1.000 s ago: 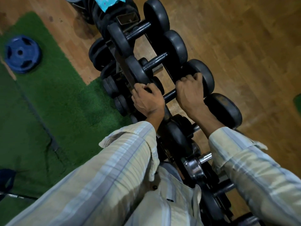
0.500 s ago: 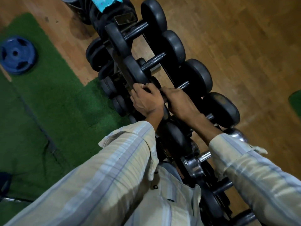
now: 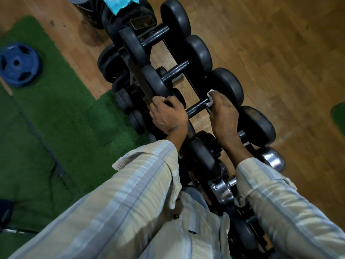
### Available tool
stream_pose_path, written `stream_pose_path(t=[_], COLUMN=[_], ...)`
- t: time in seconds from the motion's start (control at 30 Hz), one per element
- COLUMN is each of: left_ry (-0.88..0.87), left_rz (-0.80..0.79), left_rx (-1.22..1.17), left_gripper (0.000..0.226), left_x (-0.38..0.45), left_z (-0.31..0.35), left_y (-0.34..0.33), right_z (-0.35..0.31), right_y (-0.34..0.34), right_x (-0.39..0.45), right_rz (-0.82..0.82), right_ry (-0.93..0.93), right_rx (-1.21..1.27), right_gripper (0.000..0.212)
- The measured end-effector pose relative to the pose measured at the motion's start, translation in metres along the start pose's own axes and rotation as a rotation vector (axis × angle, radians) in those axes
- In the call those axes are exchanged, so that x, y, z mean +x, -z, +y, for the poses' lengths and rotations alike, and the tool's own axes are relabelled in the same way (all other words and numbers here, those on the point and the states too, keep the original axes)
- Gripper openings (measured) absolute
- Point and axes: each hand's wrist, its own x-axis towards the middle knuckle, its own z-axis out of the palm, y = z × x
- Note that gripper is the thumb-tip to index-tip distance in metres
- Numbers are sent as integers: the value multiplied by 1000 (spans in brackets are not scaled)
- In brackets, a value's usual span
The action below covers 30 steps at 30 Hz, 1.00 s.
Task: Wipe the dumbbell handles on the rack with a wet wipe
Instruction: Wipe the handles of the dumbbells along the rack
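Note:
A black rack (image 3: 141,81) runs diagonally up the frame, holding a row of black dumbbells. My right hand (image 3: 222,111) is curled round the right end of the third dumbbell's dark handle (image 3: 196,107), with a white wet wipe (image 3: 210,99) bunched under its fingers. My left hand (image 3: 166,114) grips the left weight head of that same dumbbell. Two more black dumbbells lie beyond it, their handles (image 3: 174,70) bare. Chrome dumbbells (image 3: 222,191) sit nearer to me, partly hidden by my sleeves.
A blue weight plate (image 3: 18,64) lies on the green turf mat (image 3: 56,118) at the left. A light-blue wipe packet (image 3: 119,2) rests at the rack's far end. Wooden floor (image 3: 280,62) spreads to the right.
My right hand slid left along the handle toward my left hand, then back right to the handle's right end. The white wipe now shows at its fingers. My left hand has stayed put.

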Motion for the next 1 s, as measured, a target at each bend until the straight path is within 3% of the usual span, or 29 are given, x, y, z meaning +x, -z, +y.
stream_pose_path(t=[0.17, 0.3, 0.43, 0.57, 0.7, 0.77, 0.83, 0.93, 1.0], left_ry=[0, -6, -7, -7, -18, -21, -19, -17, -14], left_rz=[6, 9, 9, -2, -3, 0, 2, 7, -1], left_rx=[2, 2, -3, 3, 2, 3, 9, 16, 21], left_gripper=[13, 12, 11, 11, 10, 10, 11, 12, 11], left_x=[1, 0, 1, 0, 0, -1, 0, 0, -1], left_z=[0, 1, 2, 2, 2, 2, 2, 3, 3], left_y=[0, 1, 1, 2, 3, 3, 3, 3, 3], right_z=[-17, -29, -36, -38, -29, -19, -12, -12, -14], right_y=[-6, -14, -15, -24, -24, -22, -17, -15, -17], right_x=[-6, -3, 5, 18, 33, 36, 30, 27, 29], right_rz=[286, 383, 498, 533, 406, 280, 144, 60, 60], right_ry=[-230, -559, -847, -1261, -1609, -1634, -1602, -1492, -1408], right_rx=[221, 279, 515, 821, 1274, 1651, 1956, 2165, 2206], right_gripper=[17, 14, 8, 6, 22, 18, 27, 40, 30])
